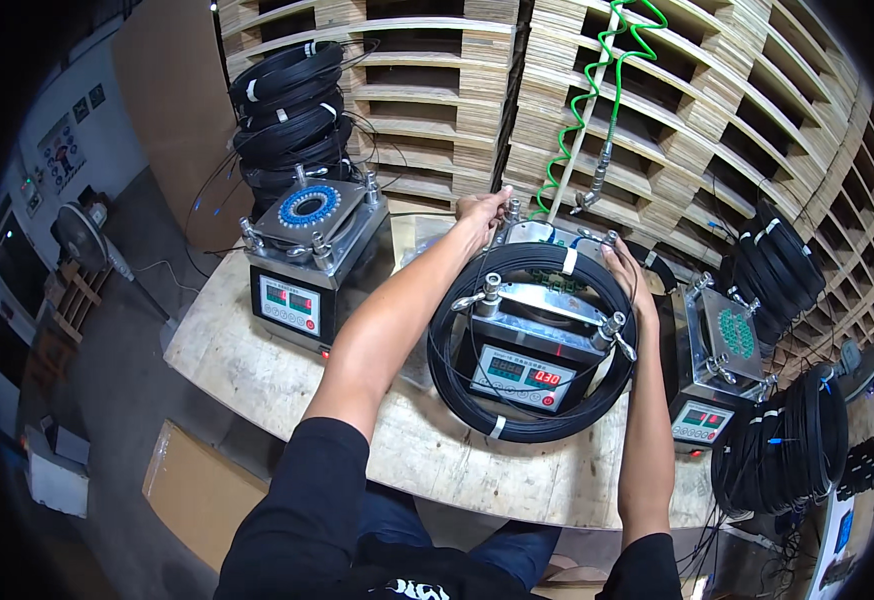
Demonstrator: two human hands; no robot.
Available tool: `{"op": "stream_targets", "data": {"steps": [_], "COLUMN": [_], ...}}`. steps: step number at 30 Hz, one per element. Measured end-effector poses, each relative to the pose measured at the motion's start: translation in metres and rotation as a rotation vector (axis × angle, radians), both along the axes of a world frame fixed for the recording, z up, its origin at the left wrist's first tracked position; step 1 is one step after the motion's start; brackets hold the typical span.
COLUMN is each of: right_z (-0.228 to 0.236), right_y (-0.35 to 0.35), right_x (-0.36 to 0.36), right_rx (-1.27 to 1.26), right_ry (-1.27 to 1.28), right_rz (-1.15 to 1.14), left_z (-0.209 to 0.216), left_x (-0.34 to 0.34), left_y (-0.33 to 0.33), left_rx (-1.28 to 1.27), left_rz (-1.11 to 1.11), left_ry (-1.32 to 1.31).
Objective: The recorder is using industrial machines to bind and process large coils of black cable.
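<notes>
The black coil (537, 430) is set around the front of the middle machine (497, 348), with white ties (498, 427) seen at its twelve and seven o'clock, and its lower edge is passed below the lit display (517, 378); the left hand (479, 217) is held at the machine's eleven o'clock, its fingers bent at the far-left knob (514, 210); the right hand (627, 272) is held at two o'clock, just beside the coil, with its fingertips at the far-right knob (610, 239); both hands are partly curled, but whether either knob is firmly gripped cannot be told; from the middle machine, the left machine (294, 268), topped by a blue ring (334, 208), is seen toward ten o'clock, with stacked coils (292, 105) behind it; the right machine (692, 380), topped by a green ring (735, 333), is placed at three o'clock; more coils (792, 440) are piled at four o'clock; a green hose (579, 120) is hung at twelve o'clock before wooden pallets (407, 95); all three machines are borne by the table (587, 490).
</notes>
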State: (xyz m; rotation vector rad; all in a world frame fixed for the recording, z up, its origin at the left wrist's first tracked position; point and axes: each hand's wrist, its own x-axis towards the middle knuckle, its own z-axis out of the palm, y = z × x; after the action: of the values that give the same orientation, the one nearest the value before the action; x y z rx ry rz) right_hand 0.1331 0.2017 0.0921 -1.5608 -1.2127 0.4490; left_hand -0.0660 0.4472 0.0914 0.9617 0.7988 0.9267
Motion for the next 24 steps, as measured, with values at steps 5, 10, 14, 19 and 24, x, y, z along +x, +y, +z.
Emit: {"op": "stream_targets", "data": {"steps": [5,10,14,19,24], "right_z": [0.008,0.011,0.008,-0.002,-0.011], "right_y": [-0.005,-0.007,-0.004,-0.014,-0.03], "right_x": [0.003,-0.006,-0.005,0.007,0.006], "right_rx": [-0.012,-0.044,-0.007,0.011,0.126], "right_ry": [-0.012,-0.056,-0.012,0.024,0.197], "right_rz": [0.033,-0.006,-0.015,-0.016,-0.002], "left_z": [0.003,0.005,0.011,0.027,0.029], "left_x": [0.013,0.019,0.009,-0.03,-0.097], "left_y": [-0.002,-0.002,-0.002,-0.037,-0.086], "left_rx": [0.064,0.047,-0.032,-0.009,0.522], "left_rz": [-0.015,-0.406,-0.679,-0.788,-0.408], "left_ry": [-0.032,0.035,0.081,0.021,0.219]}}
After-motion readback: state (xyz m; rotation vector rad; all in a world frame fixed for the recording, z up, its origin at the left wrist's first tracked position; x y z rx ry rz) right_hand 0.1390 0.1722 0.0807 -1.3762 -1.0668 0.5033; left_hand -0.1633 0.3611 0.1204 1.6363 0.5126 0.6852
